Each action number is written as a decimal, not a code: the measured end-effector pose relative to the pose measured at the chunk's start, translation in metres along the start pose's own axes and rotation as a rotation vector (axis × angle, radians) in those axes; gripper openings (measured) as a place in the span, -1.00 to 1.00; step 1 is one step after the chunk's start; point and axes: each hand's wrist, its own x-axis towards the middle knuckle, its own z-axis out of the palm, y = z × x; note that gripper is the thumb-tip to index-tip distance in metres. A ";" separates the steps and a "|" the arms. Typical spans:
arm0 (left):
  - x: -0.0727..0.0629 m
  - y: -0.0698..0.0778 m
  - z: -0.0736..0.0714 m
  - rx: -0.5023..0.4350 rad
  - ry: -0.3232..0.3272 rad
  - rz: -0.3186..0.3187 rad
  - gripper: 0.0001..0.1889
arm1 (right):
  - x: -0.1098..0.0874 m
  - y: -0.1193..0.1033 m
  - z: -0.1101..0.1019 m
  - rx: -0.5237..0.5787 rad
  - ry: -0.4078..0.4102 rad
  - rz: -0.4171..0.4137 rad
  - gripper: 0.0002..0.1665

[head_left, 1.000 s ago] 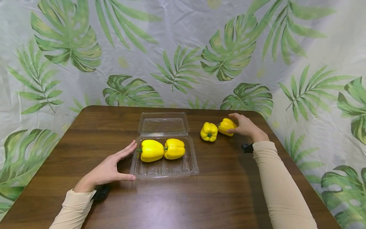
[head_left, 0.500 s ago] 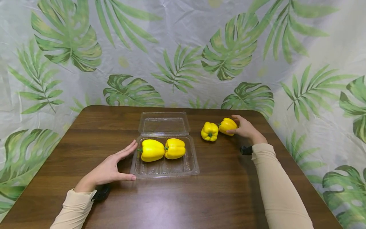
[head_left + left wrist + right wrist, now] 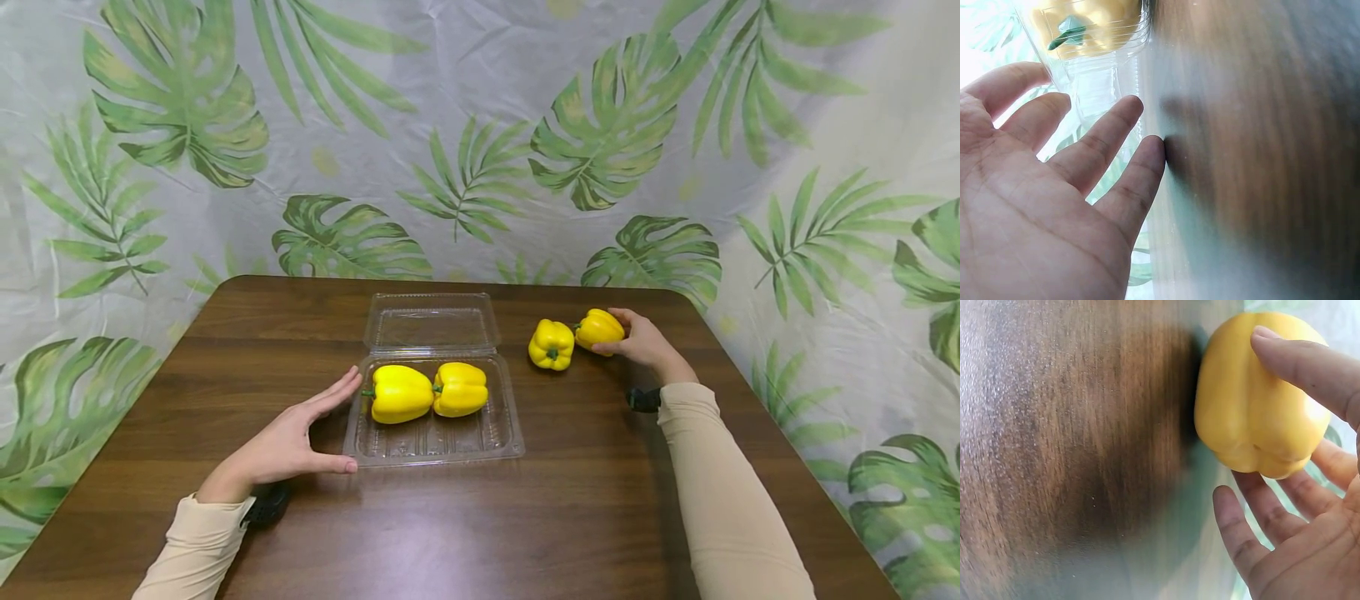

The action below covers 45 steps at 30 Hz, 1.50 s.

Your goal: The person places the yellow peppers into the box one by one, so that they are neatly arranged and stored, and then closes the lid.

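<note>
At the back right of the table, my right hand (image 3: 647,342) grips a yellow bell pepper (image 3: 598,330) lying on its side. In the right wrist view the thumb (image 3: 1297,359) presses on the near side of this pepper, and fingers reach behind it. A second yellow bell pepper (image 3: 551,345) rests just left of it, stem toward me. Two more yellow bell peppers (image 3: 402,394) lie side by side in the back half of a clear plastic clamshell container (image 3: 517,442). My left hand (image 3: 281,446) is spread at the container's left edge, thumb at its front corner.
The container's clear lid (image 3: 431,325) is folded back flat behind the tray. All of it stands on a brown wooden table (image 3: 450,533). A leaf-printed cloth (image 3: 480,150) hangs behind the table and at its sides.
My right hand has closed in on the right-hand pepper, its fingers settling around it. My left hand, the container and the other peppers have not visibly moved.
</note>
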 end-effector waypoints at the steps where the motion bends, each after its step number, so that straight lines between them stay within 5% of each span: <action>1: 0.000 0.000 0.000 0.000 0.000 0.000 0.22 | 0.000 0.000 0.000 -0.008 0.005 0.001 0.11; 27: 0.001 0.001 0.000 0.027 0.019 0.027 0.22 | -0.007 -0.001 -0.002 -0.009 0.047 0.012 0.06; 45: 0.002 0.004 0.001 0.010 0.022 0.037 0.19 | -0.019 -0.044 -0.013 0.030 0.044 -0.103 0.03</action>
